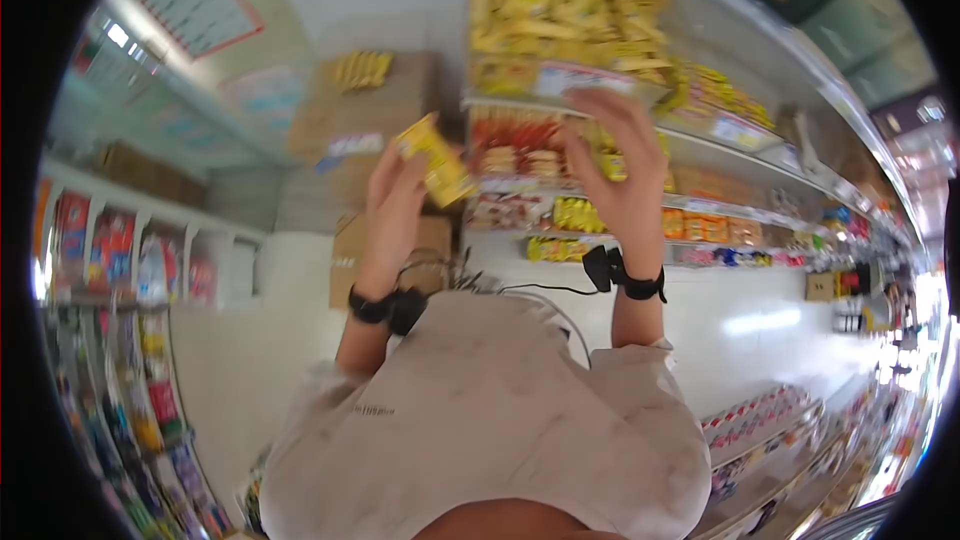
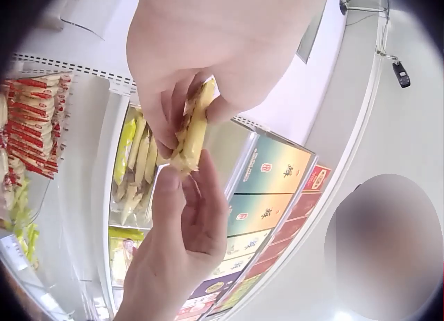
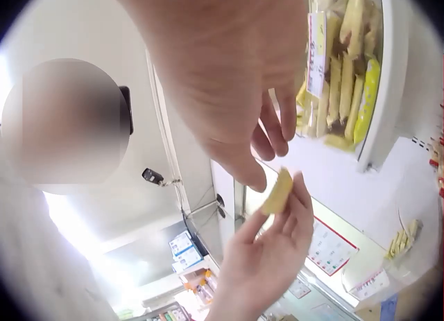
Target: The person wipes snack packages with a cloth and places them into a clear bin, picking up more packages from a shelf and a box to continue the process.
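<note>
A small yellow packet point(image 1: 437, 162) is pinched between thumb and fingers of the left hand point(image 1: 393, 202). To its right, the right hand point(image 1: 632, 180) is raised before the shelves, its fingers apart and holding nothing. In the left wrist view the left hand point(image 2: 208, 47) grips the packet point(image 2: 195, 130) from above, and the right hand point(image 2: 166, 248) has its fingertips close below; contact cannot be told. In the right wrist view the right hand point(image 3: 232, 85) hangs above the packet point(image 3: 279, 192), which the left hand point(image 3: 267, 262) holds by its sides.
Shelves hold a heap of yellow packets point(image 1: 560, 5), with red-and-white packs point(image 1: 515, 145) below. More yellow packets point(image 1: 362, 70) lie on a cardboard box point(image 1: 385, 110) behind the left hand. A lower carton point(image 1: 347, 260) stands nearby. Stocked shelving lines the left side. A cable hangs between the wrists.
</note>
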### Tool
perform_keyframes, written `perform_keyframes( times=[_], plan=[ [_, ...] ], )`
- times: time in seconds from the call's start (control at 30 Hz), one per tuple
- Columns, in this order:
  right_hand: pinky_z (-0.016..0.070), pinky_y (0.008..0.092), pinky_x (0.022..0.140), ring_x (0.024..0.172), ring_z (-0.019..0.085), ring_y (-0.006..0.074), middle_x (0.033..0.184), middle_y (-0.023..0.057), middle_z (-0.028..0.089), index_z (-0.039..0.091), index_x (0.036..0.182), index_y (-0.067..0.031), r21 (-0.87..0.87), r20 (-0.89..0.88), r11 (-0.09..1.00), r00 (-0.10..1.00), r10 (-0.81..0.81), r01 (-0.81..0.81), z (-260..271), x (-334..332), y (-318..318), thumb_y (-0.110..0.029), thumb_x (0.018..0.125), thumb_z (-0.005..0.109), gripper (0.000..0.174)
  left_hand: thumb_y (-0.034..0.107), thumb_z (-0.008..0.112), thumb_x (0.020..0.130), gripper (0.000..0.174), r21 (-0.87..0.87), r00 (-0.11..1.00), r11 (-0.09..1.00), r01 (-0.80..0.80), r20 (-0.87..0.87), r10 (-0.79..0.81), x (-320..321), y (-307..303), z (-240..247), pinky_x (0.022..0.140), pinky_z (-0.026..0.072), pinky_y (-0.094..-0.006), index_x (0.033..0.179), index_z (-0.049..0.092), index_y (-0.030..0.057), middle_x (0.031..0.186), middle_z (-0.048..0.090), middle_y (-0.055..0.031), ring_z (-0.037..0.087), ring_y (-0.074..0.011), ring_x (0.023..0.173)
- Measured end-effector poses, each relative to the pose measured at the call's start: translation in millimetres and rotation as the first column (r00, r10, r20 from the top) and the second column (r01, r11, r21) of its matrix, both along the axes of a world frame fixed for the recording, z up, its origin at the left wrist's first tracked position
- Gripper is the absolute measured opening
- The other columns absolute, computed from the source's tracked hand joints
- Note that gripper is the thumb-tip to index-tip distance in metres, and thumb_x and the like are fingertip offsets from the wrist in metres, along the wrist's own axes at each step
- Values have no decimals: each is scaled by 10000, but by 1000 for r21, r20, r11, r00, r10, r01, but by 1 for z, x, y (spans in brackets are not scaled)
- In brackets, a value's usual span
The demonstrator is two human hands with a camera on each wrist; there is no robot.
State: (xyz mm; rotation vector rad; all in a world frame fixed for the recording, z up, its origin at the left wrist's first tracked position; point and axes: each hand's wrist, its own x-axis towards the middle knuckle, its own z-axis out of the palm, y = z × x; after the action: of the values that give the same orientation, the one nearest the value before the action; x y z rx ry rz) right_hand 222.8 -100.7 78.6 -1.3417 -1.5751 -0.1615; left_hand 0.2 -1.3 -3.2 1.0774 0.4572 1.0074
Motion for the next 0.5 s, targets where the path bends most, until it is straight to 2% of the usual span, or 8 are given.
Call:
perform_keyframes(
  times=[0.07, 0.17, 0.23, 0.27, 0.37, 0.47, 0.5],
  plan=[
    [524, 434, 877, 1020, 635, 346, 1129, 148, 665, 696, 1154, -35, 170, 33, 958, 970, -240, 231, 22, 34, 12, -43, 845, 740, 312, 209, 453, 1079, 460, -28, 997, 999, 43, 58, -41, -6, 2, -5, 911, 529, -351, 1477, 419, -20, 1253, 636, -167, 663, -228, 1065],
    [512, 453, 902, 1038, 634, 368, 1137, 173, 668, 684, 1139, -21, 205, 80, 913, 924, -374, 352, 31, 70, 39, -74, 856, 737, 293, 181, 432, 1077, 444, -46, 998, 998, 50, 39, -48, -4, -1, 1, 835, 520, -295, 1474, 424, -18, 1121, 657, -114, 659, -187, 1004],
    [510, 440, 903, 1034, 637, 367, 1142, 177, 670, 682, 1146, -19, 232, 257, 895, 863, -435, 382, 22, 95, 61, -95, 866, 735, 295, 186, 439, 1076, 431, -19, 999, 999, 48, -14, -48, -4, -4, 6, 818, 519, -294, 1455, 438, -18, 1125, 653, -111, 655, -183, 987],
    [509, 434, 904, 1032, 639, 366, 1145, 179, 671, 681, 1150, -18, 247, 342, 887, 822, -456, 389, 18, 103, 67, -106, 872, 734, 296, 188, 443, 1075, 425, -5, 998, 999, 41, -40, -41, -3, -5, 8, 810, 518, -293, 1446, 444, -18, 1127, 651, -109, 653, -181, 978],
    [508, 420, 896, 1033, 643, 359, 1138, 180, 676, 687, 1149, -24, 148, 355, 930, 860, -367, 336, 19, 111, 74, -115, 877, 735, 291, 188, 447, 1067, 415, 14, 998, 998, 60, -30, -60, -8, -2, 9, 795, 510, -304, 1433, 453, -7, 1112, 646, -101, 653, -181, 945],
    [509, 414, 900, 1036, 643, 361, 1125, 177, 681, 695, 1149, -28, 150, 158, 940, 931, -329, 307, 21, 99, 67, -106, 880, 729, 282, 205, 462, 1073, 418, -3, 997, 997, 78, 0, -78, -16, 1, 6, 796, 518, -304, 1443, 450, 11, 1085, 639, -84, 644, -172, 926],
    [510, 410, 900, 1041, 646, 355, 1121, 172, 683, 702, 1150, -31, 215, 175, 917, 911, -374, 335, 23, 93, 61, -90, 878, 729, 280, 213, 468, 1075, 419, -16, 998, 998, 62, 16, -62, -16, 1, 2, 802, 522, -308, 1445, 450, 18, 1072, 638, -80, 644, -171, 924]
  ],
)
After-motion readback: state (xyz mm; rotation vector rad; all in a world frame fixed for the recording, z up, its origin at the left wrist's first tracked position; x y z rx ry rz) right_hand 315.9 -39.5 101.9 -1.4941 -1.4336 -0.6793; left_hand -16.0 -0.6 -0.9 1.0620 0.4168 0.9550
